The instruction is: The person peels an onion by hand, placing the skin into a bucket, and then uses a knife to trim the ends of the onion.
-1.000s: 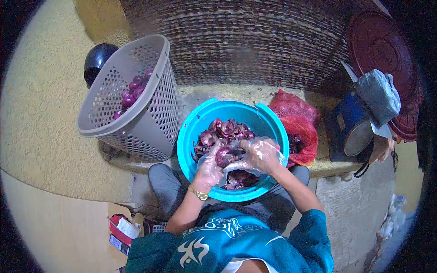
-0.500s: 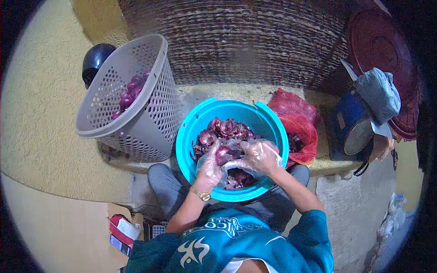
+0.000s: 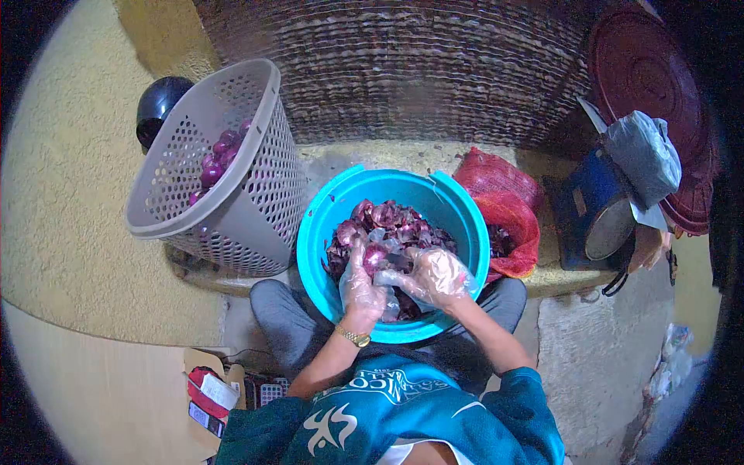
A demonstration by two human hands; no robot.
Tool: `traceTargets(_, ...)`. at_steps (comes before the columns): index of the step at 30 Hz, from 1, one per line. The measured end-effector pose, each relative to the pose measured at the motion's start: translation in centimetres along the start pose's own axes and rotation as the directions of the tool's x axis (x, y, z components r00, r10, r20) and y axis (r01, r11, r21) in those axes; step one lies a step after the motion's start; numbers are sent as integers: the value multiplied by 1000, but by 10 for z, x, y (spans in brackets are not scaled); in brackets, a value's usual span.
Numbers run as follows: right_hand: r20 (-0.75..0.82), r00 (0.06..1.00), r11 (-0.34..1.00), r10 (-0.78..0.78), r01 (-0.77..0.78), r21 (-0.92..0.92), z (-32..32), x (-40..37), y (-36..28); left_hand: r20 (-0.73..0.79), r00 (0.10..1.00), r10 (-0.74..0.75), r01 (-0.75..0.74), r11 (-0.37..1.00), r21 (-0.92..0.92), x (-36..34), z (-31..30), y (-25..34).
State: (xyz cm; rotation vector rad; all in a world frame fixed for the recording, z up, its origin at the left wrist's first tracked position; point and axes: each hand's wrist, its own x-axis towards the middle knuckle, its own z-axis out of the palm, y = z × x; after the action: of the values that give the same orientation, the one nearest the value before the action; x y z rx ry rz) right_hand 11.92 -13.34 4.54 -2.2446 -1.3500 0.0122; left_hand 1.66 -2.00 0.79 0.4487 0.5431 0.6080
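My left hand (image 3: 360, 288), in a clear plastic glove, is closed around a red onion (image 3: 374, 257) over the turquoise tub (image 3: 308, 267). My right hand (image 3: 440, 275), also gloved, is closed just to the right of the onion. From its fingers a short, dark grey blade, apparently a knife (image 3: 399, 262), points toward the onion; its handle is mostly hidden in the fist. Below both hands, the tub holds a heap of red onions and loose purple skins (image 3: 395, 221).
A grey perforated basket (image 3: 271, 194) with several red onions (image 3: 209, 172) leans at the left. Right of the tub lies a red mesh sack (image 3: 496, 182). Farther right stand a blue scale (image 3: 593, 198) with a plastic bag (image 3: 643, 151) and a dark red lid (image 3: 643, 66).
Both hands have shifted slightly within the tub, and the right hand has turned, showing more of its back. The onion stays in my left hand, a little lower and to the left.
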Motion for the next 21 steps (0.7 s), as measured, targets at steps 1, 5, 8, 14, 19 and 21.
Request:
traceTargets(1, 4, 1000, 1000, 12, -12, 1, -8, 1, -3, -21, 996, -91, 86, 983, -162, -5, 7, 3)
traceTargets(5, -11, 999, 999, -51, 51, 0, -21, 0, 7, 262, 964, 44, -120, 952, 280, 3, -5, 9)
traceTargets(8, 35, 997, 995, -76, 78, -59, -28, 2, 5, 308, 856, -416, 425, 904, 39, 0, 8, 33)
traceTargets(14, 148, 989, 981, 3, 26, -194, -37, 5, -12, 105, 976, -192, 186, 981, 62, 2, 4, 10)
traceTargets(19, 39, 999, 995, 14, -10, -101, -20, -2, -13, -70, 996, 53, -53, 999, -2, 0, 9, -2)
traceTargets(21, 42, 997, 997, 61, -58, -58, -15, -5, -15, -110, 992, 57, -58, 998, -5, -1, 11, -4)
